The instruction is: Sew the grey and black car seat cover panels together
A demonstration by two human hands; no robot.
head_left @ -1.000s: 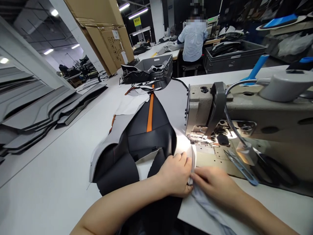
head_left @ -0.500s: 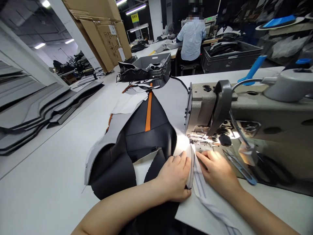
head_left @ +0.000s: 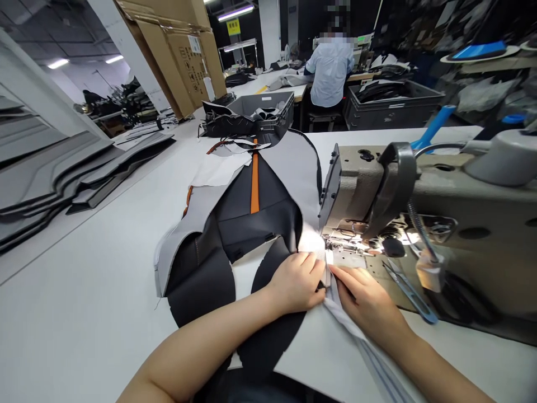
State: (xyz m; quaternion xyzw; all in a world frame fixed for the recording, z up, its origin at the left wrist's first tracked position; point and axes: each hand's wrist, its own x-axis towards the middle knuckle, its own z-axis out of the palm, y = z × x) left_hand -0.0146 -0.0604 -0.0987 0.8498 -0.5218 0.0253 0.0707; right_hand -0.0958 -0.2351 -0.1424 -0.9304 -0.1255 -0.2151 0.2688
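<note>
A black seat cover [head_left: 260,229] with grey backing and an orange stripe is spread over the white table, its near edge under the lit needle area of a sewing machine [head_left: 361,190]. My left hand [head_left: 297,282] is closed on the cover's edge, fingers bent over it just before the needle. On the other side of that edge, my right hand [head_left: 369,299] pinches a white strip [head_left: 348,322] with bluish lines. The strip trails toward the table's front. My fingertips hide where strip and cover meet.
Thread snips [head_left: 409,291] lie by the machine base, right of my right hand. Stacked grey panels [head_left: 50,173] stand at left. Behind the cover are a grey crate [head_left: 281,109] and a cardboard box [head_left: 180,61]. A person [head_left: 331,70] sits farther back.
The cover's edge and the strip have fed forward toward the needle, leaving less edge in front of it. Both hands remain beside the needle. The view has shifted slightly.
</note>
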